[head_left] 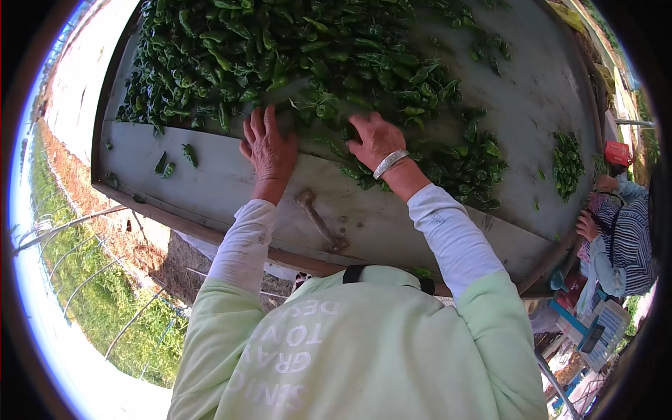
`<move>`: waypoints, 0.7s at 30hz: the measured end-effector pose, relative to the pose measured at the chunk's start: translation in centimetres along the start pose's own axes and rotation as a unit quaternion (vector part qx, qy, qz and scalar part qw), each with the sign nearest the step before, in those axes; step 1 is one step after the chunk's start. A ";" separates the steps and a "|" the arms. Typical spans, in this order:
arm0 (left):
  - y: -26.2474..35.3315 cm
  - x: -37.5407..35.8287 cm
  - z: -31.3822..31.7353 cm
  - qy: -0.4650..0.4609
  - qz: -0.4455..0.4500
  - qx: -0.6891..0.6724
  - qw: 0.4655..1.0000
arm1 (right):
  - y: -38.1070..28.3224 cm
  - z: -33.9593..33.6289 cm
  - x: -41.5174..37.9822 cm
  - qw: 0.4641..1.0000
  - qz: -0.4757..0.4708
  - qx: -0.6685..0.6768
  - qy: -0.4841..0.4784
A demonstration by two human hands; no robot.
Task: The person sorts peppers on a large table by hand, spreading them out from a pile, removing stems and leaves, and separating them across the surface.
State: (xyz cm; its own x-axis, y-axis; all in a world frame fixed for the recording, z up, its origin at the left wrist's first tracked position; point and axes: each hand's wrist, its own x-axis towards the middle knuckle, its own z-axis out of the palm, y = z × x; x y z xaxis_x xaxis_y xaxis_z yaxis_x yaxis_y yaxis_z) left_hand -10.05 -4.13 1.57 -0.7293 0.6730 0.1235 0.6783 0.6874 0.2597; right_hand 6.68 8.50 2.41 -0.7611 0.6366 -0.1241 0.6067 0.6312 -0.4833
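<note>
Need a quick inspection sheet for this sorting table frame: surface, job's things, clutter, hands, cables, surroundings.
Surface: grey sorting table with a raised wooden edge, tilted in the fisheye view.
Job's things: big heap of green peppers across the top; smaller pile at the right.
Clutter: a few stray peppers near the left edge; metal latch on the near board.
Hands: left hand flat, fingers spread at the heap's edge; right hand, with bracelet at the wrist, among the peppers. Cannot tell if either grasps one.
Cables: nothing seen.
Surroundings: outdoors, grass and wire fence at left; another person in a striped sleeve at right.
</note>
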 end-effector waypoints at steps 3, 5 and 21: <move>0.0 0.0 -0.1 -0.001 0.000 -0.001 1.000 | -1.5 0.0 -0.3 0.999 0.043 -0.021 0.020; 0.0 0.0 -0.1 -0.007 0.000 -0.007 1.000 | -2.0 0.1 -0.5 0.995 0.049 -0.056 0.065; 0.4 0.0 -0.5 -0.015 -0.002 -0.018 1.000 | 0.8 -2.7 9.5 0.971 0.021 0.195 0.135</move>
State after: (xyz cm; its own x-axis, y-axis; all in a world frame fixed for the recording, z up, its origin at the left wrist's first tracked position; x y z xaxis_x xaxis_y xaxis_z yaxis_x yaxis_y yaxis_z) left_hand -9.81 -3.93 2.12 -0.7285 0.6786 0.0940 0.6713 0.6798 0.2953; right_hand 0.54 16.28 3.14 -0.6178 0.7843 0.0568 0.4625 0.4208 -0.7804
